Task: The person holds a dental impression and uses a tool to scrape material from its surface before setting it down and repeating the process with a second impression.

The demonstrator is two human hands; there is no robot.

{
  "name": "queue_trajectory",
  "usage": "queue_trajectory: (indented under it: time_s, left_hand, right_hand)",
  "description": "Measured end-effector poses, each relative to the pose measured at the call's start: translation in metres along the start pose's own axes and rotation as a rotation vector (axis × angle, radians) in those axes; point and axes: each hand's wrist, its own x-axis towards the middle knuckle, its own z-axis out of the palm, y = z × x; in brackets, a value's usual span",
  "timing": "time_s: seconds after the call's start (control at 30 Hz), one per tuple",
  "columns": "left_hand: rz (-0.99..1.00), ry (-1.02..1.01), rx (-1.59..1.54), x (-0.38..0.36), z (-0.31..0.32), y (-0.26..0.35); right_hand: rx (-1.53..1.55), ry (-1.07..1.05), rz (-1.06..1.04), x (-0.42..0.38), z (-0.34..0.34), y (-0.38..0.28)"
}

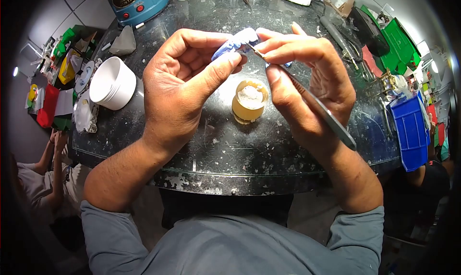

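Both hands work above the dark table [230, 155] — left hand [180, 85] pinches a blue-white piece [234, 42], right hand [307, 78] grips a metal tool [326, 116]; small yellow cup [248, 102] below, white bowl [113, 83] at left.

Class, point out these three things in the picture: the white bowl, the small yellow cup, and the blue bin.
white bowl [113, 83], head view, inner wall.
small yellow cup [247, 109], head view, front side.
blue bin [410, 131], head view, outer wall.

Small blue-and-white moulded piece [236, 41]: mostly hidden under thumb and fingertips of both hands.
Slim metal hand tool [321, 110]: working tip lost behind blue piece, toward 11 o'clock.
Blue machine [137, 2]: cut by top edge, 11 o'clock.
Clutter at 2 o'clock: blurred, too small to identify.
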Motion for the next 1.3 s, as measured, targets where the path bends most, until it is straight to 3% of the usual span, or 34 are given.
queue_trajectory:
  time_s: [0.7, 0.9, 1.03, 1.1, 1.17, 1.23, 1.3]
  left_hand:
    - [-0.004, 0.027, 0.068, -0.001, 0.002, 0.001]
    - [-0.019, 0.016, 0.066, -0.002, 0.001, 0.004]
    - [0.012, 0.008, 0.102, -0.002, 0.001, 0.004]
    - [0.032, 0.005, 0.101, -0.001, 0.002, 0.004]
    - [0.052, 0.003, 0.1, -0.001, 0.002, 0.003]
    - [0.073, -0.016, 0.089, -0.002, 0.002, 0.002]
    - [0.086, -0.027, 0.092, -0.001, 0.002, 0.002]
  right_hand:
    - [-0.078, -0.064, 0.008, -0.001, -0.001, -0.001]
    - [0.248, 0.071, 0.165, 0.001, 0.003, -0.005]
    - [0.093, 0.066, 0.193, 0.002, -0.001, -0.01]
    - [0.146, 0.123, 0.147, 0.001, 0.0, 0.0]
    - [-0.101, -0.036, -0.008, 0.002, -0.012, 0.006]
    - [-0.081, -0.031, -0.012, 0.002, -0.011, 0.015]
    - [0.136, 0.151, -0.128, 0.004, -0.006, 0.022]
